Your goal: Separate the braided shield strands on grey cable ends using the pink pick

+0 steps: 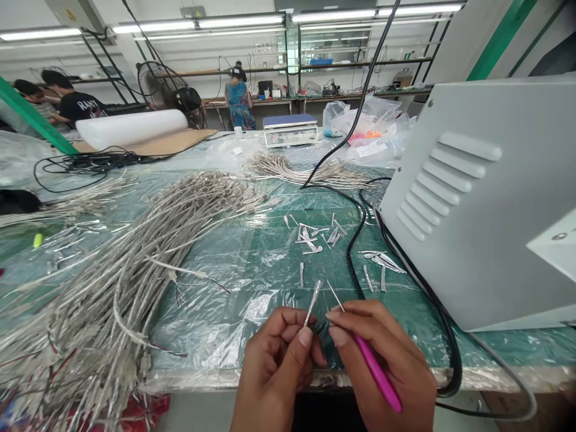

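Note:
My left hand [281,366] is closed, pinching a silvery cable end [314,302] between thumb and fingers. The shiny tip flares a little and points up, away from me. In my right hand [389,354] is a pick with a pink handle [378,375] and a thin metal needle. The needle's point is just to the right of the cable end, apart from it. Beyond both hands lie several torn foil scraps [306,237]. A big bundle of braided cables [148,252] spreads over the left side, some ends showing thin coloured wires.
Plastic sheeting covers the green table [216,324]. A grey vented machine [486,210] stands at the right, with black cords [355,252] running beside it. Farther back are a second cable bundle [310,171], a blue-topped scale [290,131] and plastic bags [369,129]. Other people sit or stand across the room.

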Motion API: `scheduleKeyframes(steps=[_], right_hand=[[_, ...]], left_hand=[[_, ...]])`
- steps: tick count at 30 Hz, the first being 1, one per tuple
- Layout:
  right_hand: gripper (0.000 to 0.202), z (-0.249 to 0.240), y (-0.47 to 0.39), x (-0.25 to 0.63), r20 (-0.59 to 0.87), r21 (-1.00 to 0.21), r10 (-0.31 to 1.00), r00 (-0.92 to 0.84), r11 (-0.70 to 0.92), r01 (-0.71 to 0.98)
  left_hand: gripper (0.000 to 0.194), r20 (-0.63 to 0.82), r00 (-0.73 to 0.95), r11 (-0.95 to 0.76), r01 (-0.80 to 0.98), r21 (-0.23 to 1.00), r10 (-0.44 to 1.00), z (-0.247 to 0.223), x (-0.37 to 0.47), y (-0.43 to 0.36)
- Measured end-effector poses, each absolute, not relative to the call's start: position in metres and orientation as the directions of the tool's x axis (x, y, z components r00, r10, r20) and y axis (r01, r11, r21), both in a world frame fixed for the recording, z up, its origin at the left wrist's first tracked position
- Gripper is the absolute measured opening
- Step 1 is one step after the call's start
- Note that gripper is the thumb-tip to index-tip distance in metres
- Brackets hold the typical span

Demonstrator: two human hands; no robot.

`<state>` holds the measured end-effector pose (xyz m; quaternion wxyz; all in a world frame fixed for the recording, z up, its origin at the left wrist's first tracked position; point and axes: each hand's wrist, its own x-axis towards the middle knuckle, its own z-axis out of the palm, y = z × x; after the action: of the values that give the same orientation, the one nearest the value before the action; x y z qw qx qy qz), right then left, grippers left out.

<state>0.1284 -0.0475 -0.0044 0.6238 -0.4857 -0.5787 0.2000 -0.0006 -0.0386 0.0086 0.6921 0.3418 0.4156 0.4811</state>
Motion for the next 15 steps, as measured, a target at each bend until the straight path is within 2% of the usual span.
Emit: scheduleKeyframes(steps=[3, 5, 8, 15], right_hand=[[0.012, -0.0071, -0.0471, 0.13, 0.542, -0.84, 0.806, 0.237, 0.512, 0.182], [0.021, -0.0091, -0.0493, 0.1307, 0.569, -0.821, 0.79, 0.23, 0.562, 0.1], [0.03, -0.0114, -0.0532, 0.1297, 0.599, -0.8, 0.772, 0.213, 0.587, 0.126], [0.028, -0.0122, -0.0535, 0.1268, 0.598, -0.802, 0.778, 0.194, 0.577, 0.155]], left_hand=[[0.023, -0.246, 0.187, 0.301, -0.38, 0.874, 0.951, 0.0092, 0.0002, -0.0383], [0.022, -0.242, 0.17, 0.29, -0.37, 0.883, 0.955, 0.0096, 0.0012, -0.0381], [0.021, -0.228, 0.139, 0.264, -0.363, 0.893, 0.964, 0.0103, 0.0029, -0.0381], [0.019, -0.259, 0.114, 0.283, -0.386, 0.878, 0.959, 0.0115, 0.0046, -0.0382]])
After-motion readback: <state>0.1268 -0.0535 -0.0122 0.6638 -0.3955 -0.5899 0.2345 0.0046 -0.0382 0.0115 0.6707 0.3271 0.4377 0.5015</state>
